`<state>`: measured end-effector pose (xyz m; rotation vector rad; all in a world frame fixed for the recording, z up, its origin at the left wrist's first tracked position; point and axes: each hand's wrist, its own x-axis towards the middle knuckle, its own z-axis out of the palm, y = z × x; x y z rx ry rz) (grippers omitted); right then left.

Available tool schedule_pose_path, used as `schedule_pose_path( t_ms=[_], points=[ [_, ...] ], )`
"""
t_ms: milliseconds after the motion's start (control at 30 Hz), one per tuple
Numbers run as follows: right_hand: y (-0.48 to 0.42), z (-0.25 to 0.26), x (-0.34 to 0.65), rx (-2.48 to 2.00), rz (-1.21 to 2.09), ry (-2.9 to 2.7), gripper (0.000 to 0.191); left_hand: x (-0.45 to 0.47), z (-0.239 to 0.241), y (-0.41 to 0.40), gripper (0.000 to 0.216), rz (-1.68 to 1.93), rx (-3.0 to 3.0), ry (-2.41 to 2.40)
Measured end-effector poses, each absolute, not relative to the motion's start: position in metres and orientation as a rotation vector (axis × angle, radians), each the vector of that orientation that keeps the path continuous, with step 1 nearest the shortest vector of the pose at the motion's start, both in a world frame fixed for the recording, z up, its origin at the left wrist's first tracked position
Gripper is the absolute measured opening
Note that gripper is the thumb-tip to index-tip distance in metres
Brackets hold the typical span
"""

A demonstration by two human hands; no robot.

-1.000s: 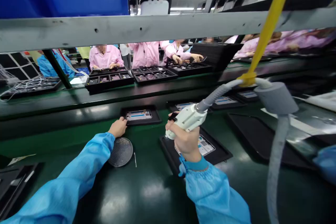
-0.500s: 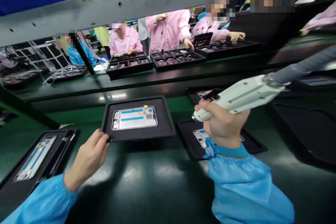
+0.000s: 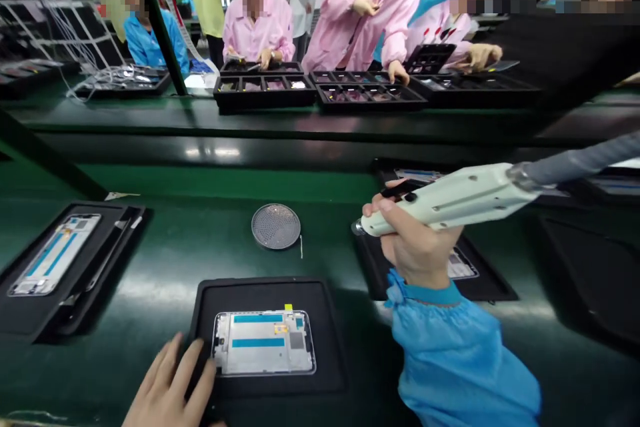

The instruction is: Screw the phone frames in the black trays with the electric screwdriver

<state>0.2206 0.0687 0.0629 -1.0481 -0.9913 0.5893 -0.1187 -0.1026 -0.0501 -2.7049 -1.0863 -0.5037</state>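
A black tray (image 3: 270, 383) lies on the green bench in front of me. In it is a silver phone frame (image 3: 257, 357) with blue strips and a yellow tab. The fingers of my left hand (image 3: 173, 383) are spread at the tray's left edge, close to the phone frame; its thumb is mostly out of view. My right hand (image 3: 423, 247) is wrapped round a pale air gun (image 3: 460, 197) with a black lever, its metal nozzle pointing left. A grey hose (image 3: 590, 157) runs from its rear. Behind that hand, another tray (image 3: 485, 280) with a phone frame is partly hidden.
A round perforated metal disc (image 3: 276, 227) lies on the bench (image 3: 175, 240). At left, a black tray (image 3: 30, 317) holds a phone frame (image 3: 55, 257) beside tweezers-like strips. Black trays (image 3: 595, 280) stand at right. Across the bench, co-workers in pink (image 3: 260, 20) work over compartment trays (image 3: 267, 100).
The tray with the phone frame has come down and nearer to me, uncovering the round disc. My left hand has gone from pinching its corner to spread fingers. The view has tilted.
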Motion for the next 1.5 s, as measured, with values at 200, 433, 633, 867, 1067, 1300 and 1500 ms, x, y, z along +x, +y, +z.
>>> schedule_pose_path(
  t_ms=[200, 433, 633, 867, 1067, 1300, 1500],
  points=[
    [0.029, -0.007, 0.456, -0.970, 0.855, -1.144, 0.038, 0.176, -0.046, -0.118, 0.041, -0.495, -2.932, -1.025],
    [-0.014, -0.054, 0.665, -0.944, 1.093, -1.175, 0.030, 0.439, -0.091, -0.168, 0.047, -0.295, -2.942, -1.041],
    [-0.007, -0.036, 0.580, -0.787, 1.192, -1.250, 0.025, 0.409, -0.106, -0.140, 0.054, -0.487, -2.992, -0.990],
    [0.001, -0.062, 0.547, -0.787, 1.275, -1.300, 0.021, 0.415, -0.113, -0.139, 0.047, -0.629, -3.001, -1.033],
    [0.002, -0.069, 0.545, -0.752, 1.319, -1.350, 0.023, 0.419, -0.117, -0.138, 0.040, -0.662, -3.002, -1.029],
    [-0.003, -0.074, 0.546, -0.783, 1.327, -1.383, 0.022, 0.420, -0.114, -0.138, 0.030, -0.713, -2.979, -1.071],
    [-0.002, -0.077, 0.543, -0.802, 1.313, -1.374, 0.021, 0.421, -0.113, -0.136, 0.030, -0.695, -2.986, -1.079]
  ],
)
